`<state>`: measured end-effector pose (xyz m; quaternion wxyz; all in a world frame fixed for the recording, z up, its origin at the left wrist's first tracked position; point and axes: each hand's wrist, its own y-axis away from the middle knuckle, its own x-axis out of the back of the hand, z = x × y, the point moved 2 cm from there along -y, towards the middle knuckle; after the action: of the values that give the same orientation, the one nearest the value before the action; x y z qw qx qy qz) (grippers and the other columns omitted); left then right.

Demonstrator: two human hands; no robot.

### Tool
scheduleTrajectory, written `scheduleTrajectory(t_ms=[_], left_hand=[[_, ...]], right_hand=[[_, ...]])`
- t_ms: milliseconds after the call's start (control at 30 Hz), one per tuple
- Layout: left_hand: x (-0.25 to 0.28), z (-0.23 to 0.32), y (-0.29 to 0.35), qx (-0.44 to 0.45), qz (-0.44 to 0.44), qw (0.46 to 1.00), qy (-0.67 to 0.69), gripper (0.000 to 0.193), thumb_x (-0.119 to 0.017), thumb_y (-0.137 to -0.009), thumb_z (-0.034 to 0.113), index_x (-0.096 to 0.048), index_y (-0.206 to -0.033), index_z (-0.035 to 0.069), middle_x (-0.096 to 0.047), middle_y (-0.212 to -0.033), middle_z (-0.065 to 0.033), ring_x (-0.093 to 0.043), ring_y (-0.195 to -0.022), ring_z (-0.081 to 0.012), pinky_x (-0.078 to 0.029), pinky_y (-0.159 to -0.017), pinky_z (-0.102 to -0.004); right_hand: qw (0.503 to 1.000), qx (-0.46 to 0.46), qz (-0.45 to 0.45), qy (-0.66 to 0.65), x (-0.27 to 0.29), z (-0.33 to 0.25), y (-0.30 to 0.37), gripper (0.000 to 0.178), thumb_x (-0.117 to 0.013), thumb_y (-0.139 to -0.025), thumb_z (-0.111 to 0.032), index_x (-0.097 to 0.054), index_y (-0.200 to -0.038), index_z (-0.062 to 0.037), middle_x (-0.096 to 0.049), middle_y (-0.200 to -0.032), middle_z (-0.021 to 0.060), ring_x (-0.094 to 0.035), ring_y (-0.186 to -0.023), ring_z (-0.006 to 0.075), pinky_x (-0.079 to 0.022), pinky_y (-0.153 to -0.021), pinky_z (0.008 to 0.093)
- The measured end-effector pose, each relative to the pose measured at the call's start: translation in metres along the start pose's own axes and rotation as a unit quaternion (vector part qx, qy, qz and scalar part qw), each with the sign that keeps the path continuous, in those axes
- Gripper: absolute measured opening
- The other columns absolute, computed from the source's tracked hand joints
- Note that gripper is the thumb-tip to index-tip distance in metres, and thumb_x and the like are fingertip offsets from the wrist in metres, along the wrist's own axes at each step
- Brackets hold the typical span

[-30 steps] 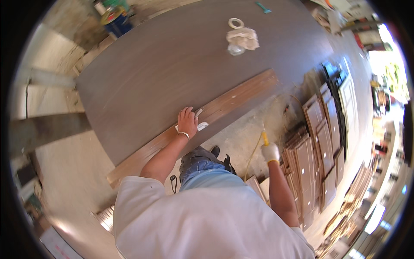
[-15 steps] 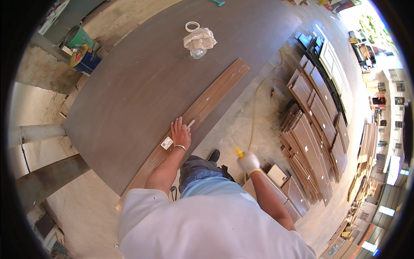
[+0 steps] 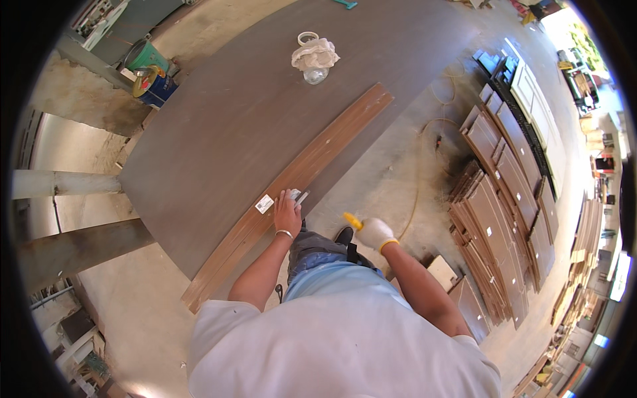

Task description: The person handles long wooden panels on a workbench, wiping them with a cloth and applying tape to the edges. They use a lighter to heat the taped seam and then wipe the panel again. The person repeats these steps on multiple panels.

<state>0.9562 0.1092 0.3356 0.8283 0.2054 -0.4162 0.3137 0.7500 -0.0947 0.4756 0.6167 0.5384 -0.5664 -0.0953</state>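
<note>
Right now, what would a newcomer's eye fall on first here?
Probably the long brown board on the big dark table, with the bare left hand against it. Next, the bright yellow tool in the gloved right hand, held out over the floor beside the table. Then the many brown panels grouped farther right.

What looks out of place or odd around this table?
Mildly odd: the right hand is gloved while the left hand is bare, an uneven pairing. A crumpled cloth also sits bunched on the table, looking left behind.
</note>
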Motion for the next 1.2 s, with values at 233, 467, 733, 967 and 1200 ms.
scheduleTrajectory(t_ms=[233,467,733,967,1200], left_hand=[[0.002,0.015,-0.006,0.026,0.022,0.998,-0.052,0.039,-0.067,-0.097,0.017,-0.056,-0.131,0.000,-0.052,-0.155,-0.0190,-0.044,-0.146,-0.0384,-0.033,-0.123,-0.0504],[0.003,0.020,-0.026,0.115,0.055,0.990,-0.066,0.031,-0.071,-0.094,0.018,-0.061,-0.121,0.007,-0.067,-0.119,-0.0153,-0.060,-0.117,-0.0386,-0.047,-0.099,-0.0537],[0.006,0.016,-0.039,0.138,0.042,0.989,-0.040,0.017,-0.070,-0.096,0.022,-0.065,-0.108,0.010,-0.069,-0.113,-0.0135,-0.063,-0.111,-0.0372,-0.050,-0.095,-0.0506],[0.027,-0.004,-0.059,0.212,0.102,0.971,0.031,0.019,-0.069,-0.099,0.030,-0.072,-0.102,0.011,-0.074,-0.106,-0.0143,-0.069,-0.105,-0.0376,-0.053,-0.091,-0.0494],[0.033,-0.020,-0.136,0.307,0.066,0.949,0.033,0.026,-0.062,-0.102,0.034,-0.071,-0.110,0.012,-0.076,-0.109,-0.0187,-0.072,-0.105,-0.0418,-0.057,-0.087,-0.0534]], right_hand=[[1.000,0.018,0.007,0.001,-0.007,0.041,-0.001,0.034,-0.063,-0.088,-0.031,-0.080,-0.104,-0.0063,-0.077,-0.104,0.0224,-0.074,-0.099,0.0415,-0.059,-0.087,0.0496],[0.983,-0.051,0.074,-0.162,-0.013,0.079,-0.002,0.031,-0.065,-0.086,-0.029,-0.079,-0.102,-0.0061,-0.078,-0.099,0.0195,-0.075,-0.097,0.0397,-0.059,-0.087,0.0489],[0.996,0.026,0.043,-0.069,-0.028,0.078,0.015,0.035,-0.065,-0.086,-0.031,-0.077,-0.109,-0.0073,-0.076,-0.112,0.0209,-0.072,-0.108,0.0389,-0.057,-0.094,0.0476],[0.988,0.148,-0.037,0.016,-0.024,0.075,0.040,0.033,-0.065,-0.087,-0.029,-0.075,-0.113,-0.0109,-0.076,-0.111,0.0188,-0.071,-0.107,0.0388,-0.056,-0.093,0.0489],[0.998,0.033,-0.043,-0.018,-0.023,0.096,0.049,0.029,-0.062,-0.091,-0.022,-0.074,-0.116,-0.0114,-0.076,-0.112,0.0189,-0.071,-0.108,0.0390,-0.056,-0.091,0.0484]])
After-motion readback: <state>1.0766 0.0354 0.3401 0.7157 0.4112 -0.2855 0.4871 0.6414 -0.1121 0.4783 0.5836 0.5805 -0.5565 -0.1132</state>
